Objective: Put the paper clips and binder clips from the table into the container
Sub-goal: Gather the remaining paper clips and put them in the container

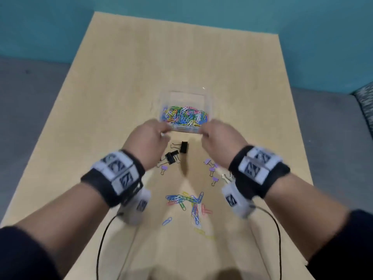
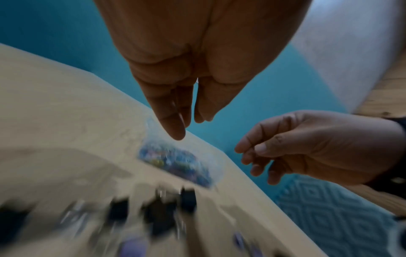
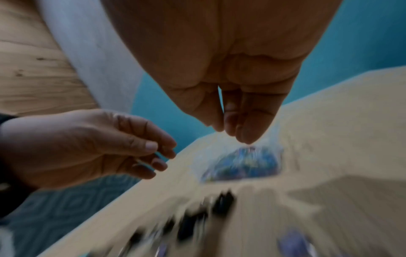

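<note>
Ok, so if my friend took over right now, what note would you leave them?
Hands: left hand and right hand are both at the near rim of the container, fingers curled as if pinching. It is too blurred to tell if either holds a clip.
Done: many colourful paper clips lie in the container.
Left: black binder clips, purple binder clips and loose paper clips lie on the table, nearer you than the container.
</note>
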`<state>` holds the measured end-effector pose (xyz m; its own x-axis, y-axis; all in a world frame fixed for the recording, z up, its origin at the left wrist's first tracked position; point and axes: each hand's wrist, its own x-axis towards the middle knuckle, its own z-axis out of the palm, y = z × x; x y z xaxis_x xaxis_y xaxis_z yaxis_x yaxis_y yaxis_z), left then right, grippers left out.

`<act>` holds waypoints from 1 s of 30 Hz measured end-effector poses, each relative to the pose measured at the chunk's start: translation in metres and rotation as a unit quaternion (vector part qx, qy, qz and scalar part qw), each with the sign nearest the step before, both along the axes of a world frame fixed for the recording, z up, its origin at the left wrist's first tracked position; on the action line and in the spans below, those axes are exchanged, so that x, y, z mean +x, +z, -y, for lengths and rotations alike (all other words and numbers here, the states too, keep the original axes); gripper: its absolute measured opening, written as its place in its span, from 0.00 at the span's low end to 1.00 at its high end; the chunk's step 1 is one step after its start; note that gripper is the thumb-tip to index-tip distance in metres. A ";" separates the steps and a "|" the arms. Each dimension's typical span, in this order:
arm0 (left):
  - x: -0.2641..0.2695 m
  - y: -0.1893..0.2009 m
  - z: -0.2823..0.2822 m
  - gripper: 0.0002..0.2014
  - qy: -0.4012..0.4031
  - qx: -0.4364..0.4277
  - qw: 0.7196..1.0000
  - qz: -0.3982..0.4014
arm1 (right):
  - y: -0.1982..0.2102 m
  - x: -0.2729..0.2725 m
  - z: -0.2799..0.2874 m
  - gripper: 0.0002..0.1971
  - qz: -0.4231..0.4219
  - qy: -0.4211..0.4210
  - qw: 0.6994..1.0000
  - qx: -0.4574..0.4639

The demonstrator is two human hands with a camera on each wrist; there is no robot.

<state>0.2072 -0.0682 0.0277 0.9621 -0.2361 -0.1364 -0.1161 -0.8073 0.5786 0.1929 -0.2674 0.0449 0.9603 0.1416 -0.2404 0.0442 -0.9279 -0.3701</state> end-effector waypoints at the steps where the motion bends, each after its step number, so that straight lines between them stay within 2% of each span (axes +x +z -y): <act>1: -0.024 -0.006 -0.003 0.12 -0.033 0.003 0.999 -0.023 | -0.006 -0.024 -0.005 0.15 -0.031 0.033 0.999 -0.006; 4: -0.089 -0.031 -0.005 0.11 -0.157 0.037 0.985 -0.068 | -0.028 -0.090 -0.016 0.12 -0.082 0.145 0.985 -0.042; 6: -0.117 -0.046 -0.004 0.12 -0.217 0.099 0.970 -0.033 | -0.042 -0.124 -0.018 0.22 -0.087 0.192 0.976 -0.063; 8: -0.134 -0.054 -0.006 0.15 -0.237 0.134 0.962 -0.005 | -0.054 -0.148 -0.016 0.32 -0.075 0.200 0.973 -0.088; 10: -0.145 -0.059 -0.010 0.16 -0.247 0.130 0.960 0.026 | -0.062 -0.165 -0.013 0.35 -0.056 0.191 0.975 -0.098; 12: -0.154 -0.058 -0.017 0.15 -0.247 0.113 0.962 0.032 | -0.066 -0.179 -0.009 0.33 -0.053 0.202 0.975 -0.074; 14: -0.161 -0.055 -0.026 0.18 -0.200 0.088 0.976 0.009 | -0.062 -0.189 -0.004 0.31 -0.058 0.168 0.983 -0.053; 17: -0.170 -0.052 -0.036 0.29 -0.104 0.057 0.989 -0.086 | -0.057 -0.203 0.004 0.37 -0.091 0.063 0.993 -0.047; 20: -0.174 -0.054 -0.027 0.35 -0.102 0.071 0.987 -0.106 | -0.058 -0.204 -0.005 0.41 -0.103 0.034 0.994 -0.021; 24: -0.166 -0.061 -0.005 0.34 -0.081 0.077 0.990 -0.088 | -0.068 -0.183 -0.025 0.34 -0.094 0.014 0.995 0.020; 30: -0.150 -0.067 0.011 0.11 -0.071 0.070 0.993 -0.065 | -0.076 -0.160 -0.034 0.08 -0.065 0.018 0.998 0.008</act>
